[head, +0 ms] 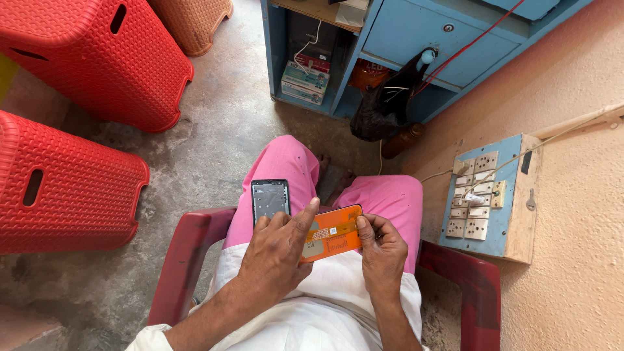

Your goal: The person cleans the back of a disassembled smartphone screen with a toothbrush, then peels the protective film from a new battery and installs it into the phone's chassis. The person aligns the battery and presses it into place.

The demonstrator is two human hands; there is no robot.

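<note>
I sit in a dark red plastic chair (188, 260) with pink trousers (286, 162) over my knees. Both hands hold an orange flat panel (335, 235), about phone size, with small stickers on it. My left hand (276, 250) grips its left edge, thumb stretched over the top. My right hand (382, 250) pinches its right edge. A dark phone body (270, 199) with an open back lies on my left thigh, just beyond the left hand's fingers.
Two red plastic stools (65, 182) and an orange one (192, 19) stand on the concrete floor at left. Ahead is a blue cabinet (403, 39) with boxes, wires and a dark bag. A blue switchboard (487, 195) hangs on the wall at right.
</note>
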